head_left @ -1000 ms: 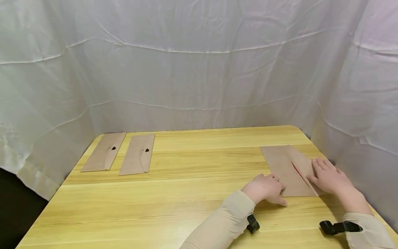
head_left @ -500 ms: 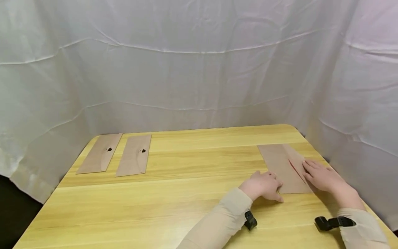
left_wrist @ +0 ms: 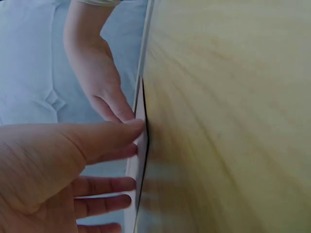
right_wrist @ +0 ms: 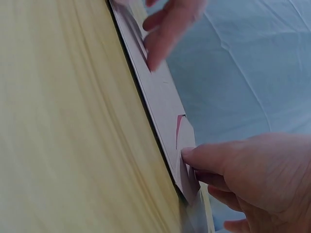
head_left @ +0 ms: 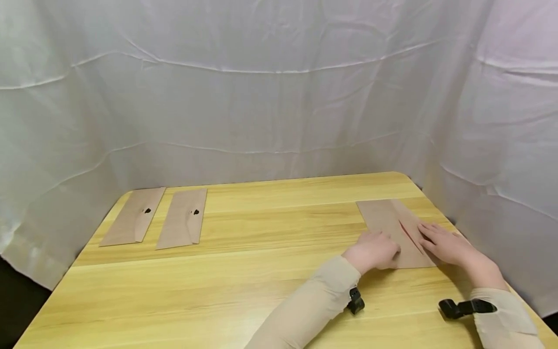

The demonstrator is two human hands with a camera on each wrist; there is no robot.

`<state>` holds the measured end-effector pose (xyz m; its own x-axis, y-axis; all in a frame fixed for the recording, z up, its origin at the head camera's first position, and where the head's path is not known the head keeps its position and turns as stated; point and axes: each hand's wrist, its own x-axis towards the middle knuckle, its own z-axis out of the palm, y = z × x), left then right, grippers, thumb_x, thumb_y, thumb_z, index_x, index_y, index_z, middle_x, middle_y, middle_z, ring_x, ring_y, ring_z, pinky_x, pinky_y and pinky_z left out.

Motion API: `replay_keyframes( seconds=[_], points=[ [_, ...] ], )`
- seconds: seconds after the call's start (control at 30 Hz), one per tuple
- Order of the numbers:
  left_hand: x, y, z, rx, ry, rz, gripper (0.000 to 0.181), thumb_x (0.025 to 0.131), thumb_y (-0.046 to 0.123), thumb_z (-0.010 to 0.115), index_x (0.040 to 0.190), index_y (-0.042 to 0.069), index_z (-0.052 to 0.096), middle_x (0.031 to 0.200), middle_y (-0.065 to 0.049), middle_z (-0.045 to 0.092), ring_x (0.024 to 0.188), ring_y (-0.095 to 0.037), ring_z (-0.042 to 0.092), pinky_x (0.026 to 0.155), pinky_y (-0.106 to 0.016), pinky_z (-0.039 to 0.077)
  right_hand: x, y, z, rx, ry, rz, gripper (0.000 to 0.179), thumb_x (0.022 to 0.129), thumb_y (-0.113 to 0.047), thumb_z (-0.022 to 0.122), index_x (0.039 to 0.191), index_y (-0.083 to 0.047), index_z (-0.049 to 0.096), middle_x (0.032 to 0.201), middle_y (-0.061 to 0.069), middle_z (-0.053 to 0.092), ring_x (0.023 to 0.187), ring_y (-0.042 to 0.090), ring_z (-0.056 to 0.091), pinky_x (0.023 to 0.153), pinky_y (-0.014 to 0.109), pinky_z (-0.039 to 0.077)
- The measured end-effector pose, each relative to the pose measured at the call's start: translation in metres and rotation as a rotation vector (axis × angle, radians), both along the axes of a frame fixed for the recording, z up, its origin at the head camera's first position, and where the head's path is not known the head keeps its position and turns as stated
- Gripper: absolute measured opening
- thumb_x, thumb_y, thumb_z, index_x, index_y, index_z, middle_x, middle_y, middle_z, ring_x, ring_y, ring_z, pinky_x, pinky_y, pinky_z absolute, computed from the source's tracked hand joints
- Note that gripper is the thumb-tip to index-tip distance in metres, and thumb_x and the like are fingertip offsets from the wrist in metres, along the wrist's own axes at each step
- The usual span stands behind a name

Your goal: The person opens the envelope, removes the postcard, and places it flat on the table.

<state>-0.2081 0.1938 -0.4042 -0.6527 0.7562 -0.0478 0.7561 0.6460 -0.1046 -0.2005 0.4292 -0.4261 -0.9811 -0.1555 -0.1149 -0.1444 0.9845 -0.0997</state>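
A pale pinkish-brown envelope (head_left: 388,215) lies at the right of the wooden table, its flap unfolded to the right. A thin red strip (head_left: 410,235) shows in the slit of its mouth. My left hand (head_left: 372,249) is over the envelope's near left part, fingers fairly straight and thumb at the paper in the left wrist view. On the flap (right_wrist: 187,170) rests my right hand (head_left: 446,245), fingers extended, with the thumb tip on the paper beside the mouth in the right wrist view. Part of the flap is hidden under that hand.
Two similar envelopes, a far-left envelope (head_left: 132,218) and a second envelope (head_left: 180,218), lie side by side with flaps folded over and dark marks on them. A pale curtain (head_left: 279,106) surrounds the wooden table (head_left: 261,213) at the back and sides.
My left hand has shifted from the envelope's left edge onto the paper, its thumb drawn in. The right hand stays on the flap. The whole head view has slid slightly left.
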Motion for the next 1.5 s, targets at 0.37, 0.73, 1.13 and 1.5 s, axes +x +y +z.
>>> replay_keyframes(
  seconds=[0.37,0.73,1.13,1.5],
  points=[
    [-0.022,0.030,-0.010,0.033,-0.095,-0.122,0.035,0.088,0.057,0.062,0.123,0.049,0.060,0.124,0.025,0.054,0.120,0.002,0.045,0.104,-0.016,0.032,0.004,-0.001,0.000,-0.009,0.005,-0.001,0.059,0.101,-0.035,0.048,0.142,0.008,0.042,0.144,0.035,0.039,0.132,0.057,0.033,0.099,0.075,0.028],
    [-0.031,0.053,-0.008,0.047,-0.313,-0.159,0.037,0.088,0.051,0.066,0.124,0.044,0.058,0.134,0.026,0.049,0.139,0.000,0.030,0.118,-0.021,0.016,0.007,-0.004,0.002,-0.010,0.023,0.017,0.057,0.102,-0.033,0.048,0.141,0.008,0.043,0.143,0.034,0.041,0.131,0.056,0.035,0.100,0.073,0.031],
    [-0.019,0.055,-0.002,0.016,-0.419,-0.056,0.030,0.082,0.059,0.068,0.105,0.046,0.054,0.119,0.022,0.042,0.122,-0.006,0.031,0.109,-0.036,0.026,0.010,-0.006,0.003,-0.066,0.018,0.019,0.060,0.101,-0.036,0.048,0.141,0.009,0.043,0.144,0.035,0.040,0.131,0.058,0.034,0.101,0.070,0.032],
    [-0.017,0.057,-0.006,0.073,-0.388,-0.073,0.030,0.083,0.060,0.067,0.096,0.039,0.049,0.109,0.017,0.039,0.106,-0.009,0.031,0.094,-0.031,0.028,0.012,0.002,0.005,-0.100,0.036,0.041,0.054,0.099,-0.029,0.054,0.139,0.006,0.047,0.143,0.033,0.043,0.129,0.058,0.036,0.099,0.071,0.033]
  ],
)
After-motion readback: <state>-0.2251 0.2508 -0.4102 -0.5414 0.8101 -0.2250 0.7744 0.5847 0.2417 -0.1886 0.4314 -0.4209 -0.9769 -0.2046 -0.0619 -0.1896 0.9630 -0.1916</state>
